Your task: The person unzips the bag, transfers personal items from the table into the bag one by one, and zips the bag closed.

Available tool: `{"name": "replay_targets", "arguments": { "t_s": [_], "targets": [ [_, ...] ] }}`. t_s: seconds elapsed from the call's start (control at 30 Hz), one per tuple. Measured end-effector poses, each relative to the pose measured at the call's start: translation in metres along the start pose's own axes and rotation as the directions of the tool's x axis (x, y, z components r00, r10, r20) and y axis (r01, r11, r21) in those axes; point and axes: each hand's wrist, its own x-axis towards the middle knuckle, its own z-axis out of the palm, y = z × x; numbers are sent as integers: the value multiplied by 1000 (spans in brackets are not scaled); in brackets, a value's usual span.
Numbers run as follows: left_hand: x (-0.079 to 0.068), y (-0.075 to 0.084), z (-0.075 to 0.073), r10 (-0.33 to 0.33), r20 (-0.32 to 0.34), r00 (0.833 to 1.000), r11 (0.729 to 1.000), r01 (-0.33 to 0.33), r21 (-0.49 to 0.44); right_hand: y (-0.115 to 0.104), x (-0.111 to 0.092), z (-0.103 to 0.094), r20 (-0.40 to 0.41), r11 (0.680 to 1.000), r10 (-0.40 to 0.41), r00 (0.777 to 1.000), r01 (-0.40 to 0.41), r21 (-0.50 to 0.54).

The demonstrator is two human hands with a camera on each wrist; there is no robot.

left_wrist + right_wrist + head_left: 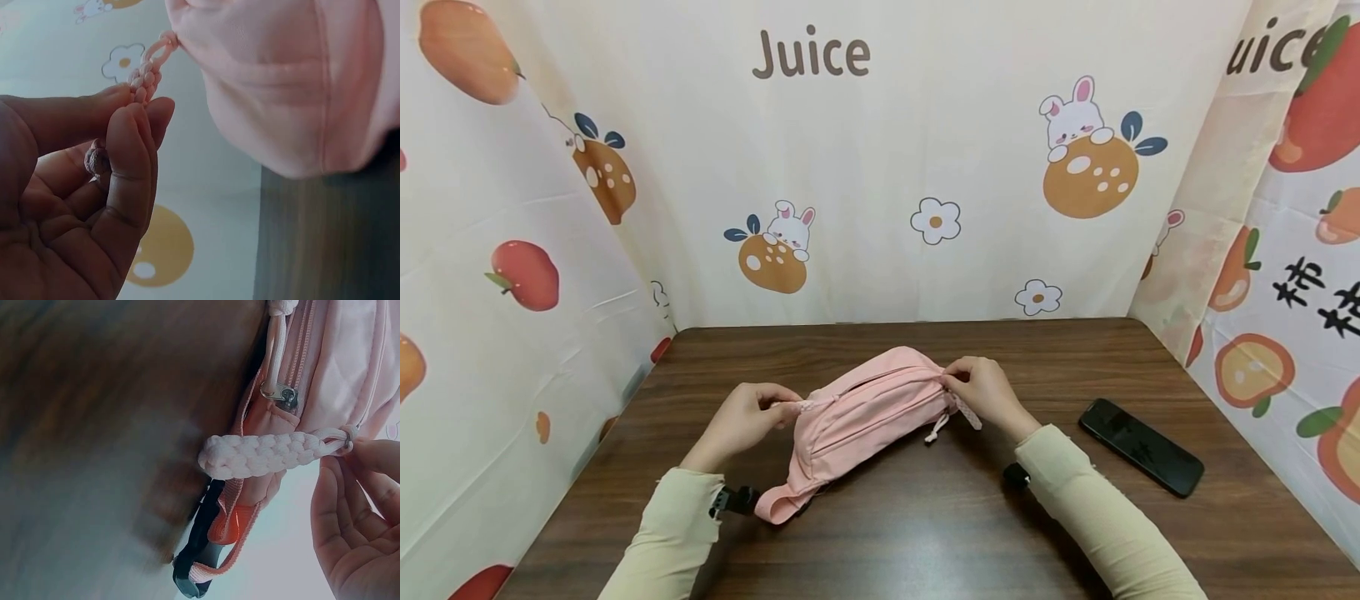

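Note:
A pink waist bag sits slanted on the table, its zippers facing me. At its left end my left hand pinches a braided cord zipper pull between thumb and fingers, stretching it out from the fabric. My right hand pinches the upper right corner of the bag, right at the base of a second, thicker braided pull that dangles free. Another corded pull hangs from a metal zipper slider beside it. A pink strap loop sticks out at the lower left.
A black phone lies on the brown wooden table, to the right of my right forearm. Under the bag's right end are a black buckle and folded pink webbing. Printed curtains surround the table's back and sides.

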Motion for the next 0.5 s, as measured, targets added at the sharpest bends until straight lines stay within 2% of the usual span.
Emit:
{"name": "replay_targets", "arguments": {
  "t_s": [0.5],
  "targets": [
    [-24, -25, -24, -56, 79, 995, 997, 59, -46, -1, 0, -4, 8, 1000, 0, 1000, 0, -2]
  ]
}}
